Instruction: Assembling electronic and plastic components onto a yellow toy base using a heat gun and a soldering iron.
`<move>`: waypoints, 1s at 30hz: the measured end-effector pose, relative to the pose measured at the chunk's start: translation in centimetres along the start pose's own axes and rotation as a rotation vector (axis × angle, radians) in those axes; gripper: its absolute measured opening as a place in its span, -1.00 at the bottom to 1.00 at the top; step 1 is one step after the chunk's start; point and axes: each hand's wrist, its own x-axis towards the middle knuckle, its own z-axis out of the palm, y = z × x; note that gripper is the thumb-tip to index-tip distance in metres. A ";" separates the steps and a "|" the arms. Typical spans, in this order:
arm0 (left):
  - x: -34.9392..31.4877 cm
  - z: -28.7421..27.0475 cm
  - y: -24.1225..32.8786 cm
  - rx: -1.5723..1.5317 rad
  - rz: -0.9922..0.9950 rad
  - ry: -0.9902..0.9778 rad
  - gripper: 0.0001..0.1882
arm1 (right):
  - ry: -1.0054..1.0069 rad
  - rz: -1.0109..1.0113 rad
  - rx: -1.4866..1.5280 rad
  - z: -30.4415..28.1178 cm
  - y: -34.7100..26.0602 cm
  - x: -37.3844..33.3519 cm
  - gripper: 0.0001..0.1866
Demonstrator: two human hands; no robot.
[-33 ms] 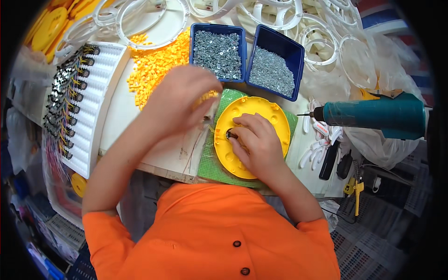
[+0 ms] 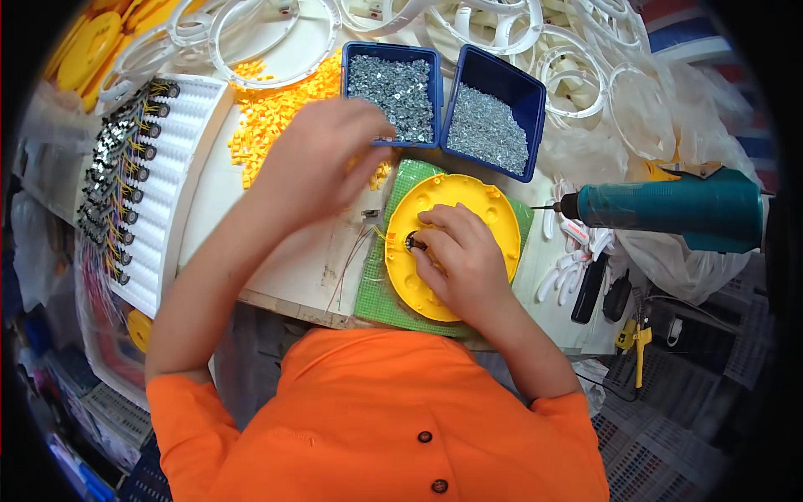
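Nearest the wearer's orange shirt [image 2: 368, 402], a green mesh mat [image 2: 376, 297] lies at the front edge of the tabletop [image 2: 293, 276], at the centre of the frame. On the mat sits a yellow round shell [image 2: 447, 192], hollow side up. Being circular, it presents no long axis.

The key relation is between the right hand [image 2: 464, 255] and the dark round component [image 2: 411, 241] in the left half of the shell. The right hand reaches over the shell from the lower right, with the component directly left of its fingertips and touching them. Whether the fingers grip the component or only press it cannot be told. The right hand is therefore the nearer one.

The left hand [image 2: 330, 155] is well apart from the right, at the upper left of the shell. The component lies to its lower right. Its fingers are curled and motion-blurred; whether they hold anything cannot be told. A small connector [image 2: 370, 216] with thin wires lies just left of the shell.

Farther off, the left fingertips overlap the near wall of the left blue bin [image 2: 391, 47] of metal fasteners; contact is unclear. Yellow plastic pieces [image 2: 255, 146] lie beyond the left forearm. At right, an electric screwdriver [image 2: 669, 209] points its bit leftward, toward the shell.
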 end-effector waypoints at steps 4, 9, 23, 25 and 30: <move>2.7 0.9 -4.0 0.331 -0.083 -0.017 -0.81 | -0.036 -0.013 0.027 0.1 0.2 0.2 -0.75; 3.3 1.1 -4.6 0.486 -0.078 -0.148 -0.89 | 0.214 -0.279 0.014 -2.5 1.3 -1.6 -0.75; -1.2 2.8 5.4 -0.052 -0.153 0.008 -0.81 | 0.271 0.018 1.506 -9.4 1.6 4.2 0.20; -2.0 3.4 6.9 -0.123 -0.164 -0.030 -0.78 | 0.342 0.100 1.601 -7.5 0.5 3.7 0.17; -3.7 4.9 7.9 -0.084 -0.120 0.012 -0.83 | 0.324 0.075 1.585 -5.0 -0.7 2.0 0.02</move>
